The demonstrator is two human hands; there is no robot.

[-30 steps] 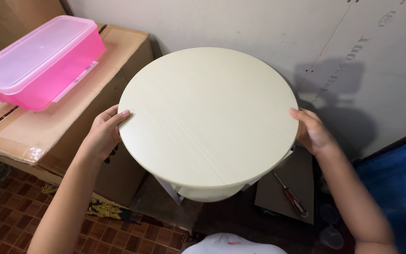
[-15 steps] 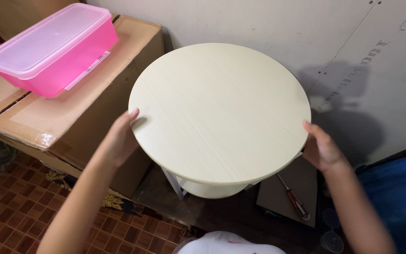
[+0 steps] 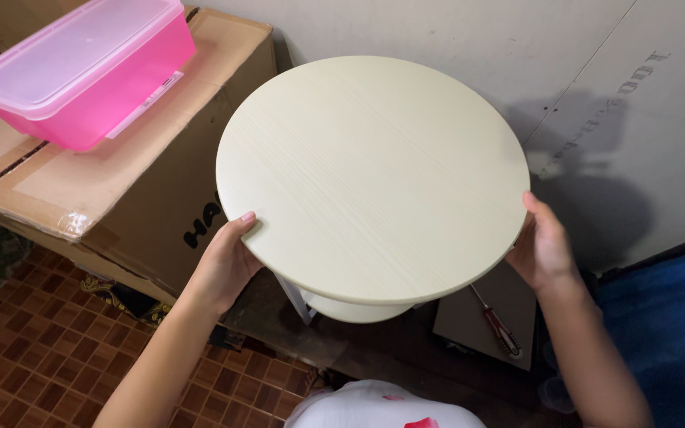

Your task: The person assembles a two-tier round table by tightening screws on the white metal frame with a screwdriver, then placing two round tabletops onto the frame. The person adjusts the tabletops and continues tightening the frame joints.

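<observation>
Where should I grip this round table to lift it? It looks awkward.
Take the round table by the rim of its top, at opposite edges, coming in from the left and right as the left hand and right hand do. The top is wide, flat and overhangs, so fingers fit underneath.

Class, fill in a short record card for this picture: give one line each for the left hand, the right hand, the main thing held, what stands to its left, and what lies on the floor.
Left hand: left hand holds the near-left rim of the round table top, thumb on top.
Right hand: right hand holds the right rim.
Main thing: cream, round, wood-grained; a lower shelf shows beneath.
To its left: cardboard box bearing a pink lidded container.
Floor: red-handled screwdriver on a grey board.
</observation>
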